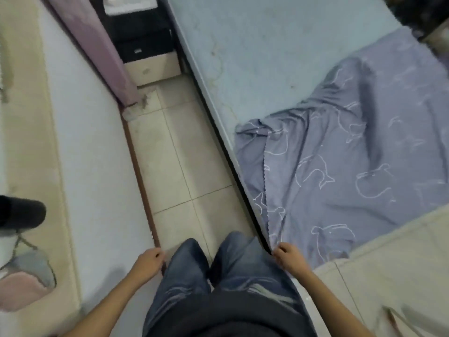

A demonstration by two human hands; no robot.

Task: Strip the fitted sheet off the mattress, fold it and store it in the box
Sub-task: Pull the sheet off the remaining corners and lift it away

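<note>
Half stripped: fitted sheet (352, 166) bunched at near end of mattress (255, 57), right hand (288, 255) pinching its hem, left hand (149, 260) grip unclear. Folding, boxing to go.

Single head-worn wide-angle view, facing steeply down, close overhead

Narrow aisle of pale square floor tiles (184, 166), dark grout, some grime at the far end. Left of the aisle is a second bed (92, 166) with a white and beige top and a brown side rail (141, 181). A mauve padded panel (97, 52) stands at its far end. Beyond the aisle is a nightstand (150, 69) with a beige drawer front, dark above. A dark blurred object (21, 212) and a pink-grey item (24, 280) lie on the left bed. A beige cover (388, 276) is at lower right. Light is dim and even.
</note>
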